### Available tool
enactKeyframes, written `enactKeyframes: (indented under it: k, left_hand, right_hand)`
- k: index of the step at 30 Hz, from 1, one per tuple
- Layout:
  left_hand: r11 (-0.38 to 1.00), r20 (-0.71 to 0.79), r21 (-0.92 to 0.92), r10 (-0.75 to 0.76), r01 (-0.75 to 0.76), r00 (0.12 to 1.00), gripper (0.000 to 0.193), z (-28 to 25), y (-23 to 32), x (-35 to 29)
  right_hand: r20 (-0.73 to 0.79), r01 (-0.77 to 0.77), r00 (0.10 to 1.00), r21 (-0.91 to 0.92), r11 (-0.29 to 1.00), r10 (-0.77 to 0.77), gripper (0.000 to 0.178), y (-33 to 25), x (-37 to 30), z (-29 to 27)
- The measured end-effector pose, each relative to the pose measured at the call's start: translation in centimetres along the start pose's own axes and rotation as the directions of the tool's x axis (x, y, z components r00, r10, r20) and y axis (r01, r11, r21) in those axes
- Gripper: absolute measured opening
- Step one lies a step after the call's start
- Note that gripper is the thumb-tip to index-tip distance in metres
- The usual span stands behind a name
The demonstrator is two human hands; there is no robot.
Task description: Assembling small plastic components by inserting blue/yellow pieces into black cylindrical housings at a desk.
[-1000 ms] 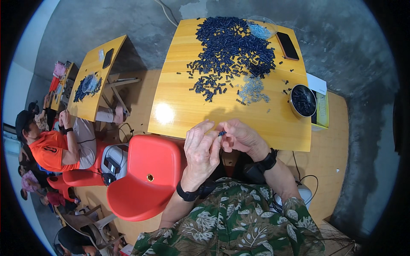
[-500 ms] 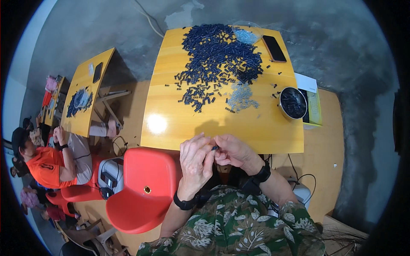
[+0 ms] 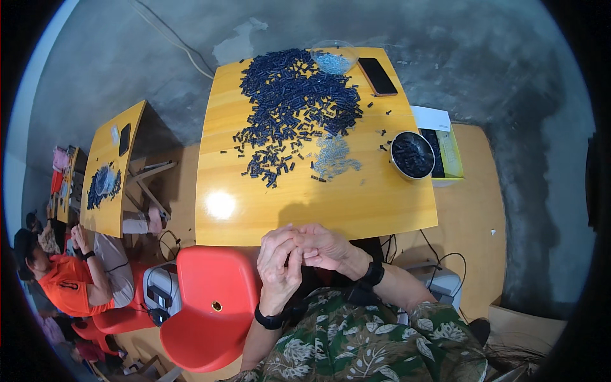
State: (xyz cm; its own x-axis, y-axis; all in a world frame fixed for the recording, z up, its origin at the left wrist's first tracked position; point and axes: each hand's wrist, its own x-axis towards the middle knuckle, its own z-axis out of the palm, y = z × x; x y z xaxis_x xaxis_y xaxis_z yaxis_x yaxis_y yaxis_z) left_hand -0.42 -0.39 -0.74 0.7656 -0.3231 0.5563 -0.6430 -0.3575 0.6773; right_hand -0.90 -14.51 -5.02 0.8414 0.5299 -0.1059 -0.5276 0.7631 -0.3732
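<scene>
- Yellow table (image 3: 356, 210) on a grey concrete floor carries a heap of dark blue pieces (image 3: 289, 105) and a small pale scatter (image 3: 334, 156), well beyond both hands.
- Left hand (image 3: 279, 270) and right hand (image 3: 324, 245) meet fingertip to fingertip at the table's near edge, fingers curled together; whatever they pinch is hidden.
- Metal bowl (image 3: 412, 155) lies forward-right, nearer the right hand.
</scene>
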Motion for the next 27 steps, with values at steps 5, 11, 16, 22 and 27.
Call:
enactKeyframes:
  k: [5, 11, 16, 22, 27]
  left_hand:
    - [0.999, -0.007, -0.026, -0.019, 0.019, 1.0, 0.014, 0.3, 0.0, -0.2]
    - [0.995, -0.024, -0.039, -0.096, 0.095, 0.995, 0.01, 0.4, 0.2, -0.5]
    - [0.992, 0.045, 0.017, -0.126, 0.125, 0.991, 0.03, 0.4, -0.1, -0.6]
    - [0.952, 0.031, 0.102, -0.293, 0.289, 0.956, 0.032, -0.6, -1.3, -1.1]
    - [0.923, 0.003, 0.101, -0.373, 0.371, 0.928, 0.028, -0.1, -3.3, -1.2]
  right_hand:
    - [-0.011, 0.045, 0.999, 0.06, 0.997, -0.044, 0.022, 0.5, 0.1, 0.0]
    - [-0.015, 0.037, 0.999, 0.038, 0.999, -0.037, 0.025, 0.5, -0.3, 0.6]
    - [-0.232, 0.03, 0.956, -0.533, 0.845, -0.181, 0.022, -2.5, -2.6, 0.9]
    - [0.062, -0.217, 0.313, -0.967, -0.135, -0.948, 0.01, -10.9, -7.6, -1.3]
    - [0.178, -0.488, 0.225, -0.83, -0.269, -0.958, 0.013, -15.4, -10.7, -2.9]
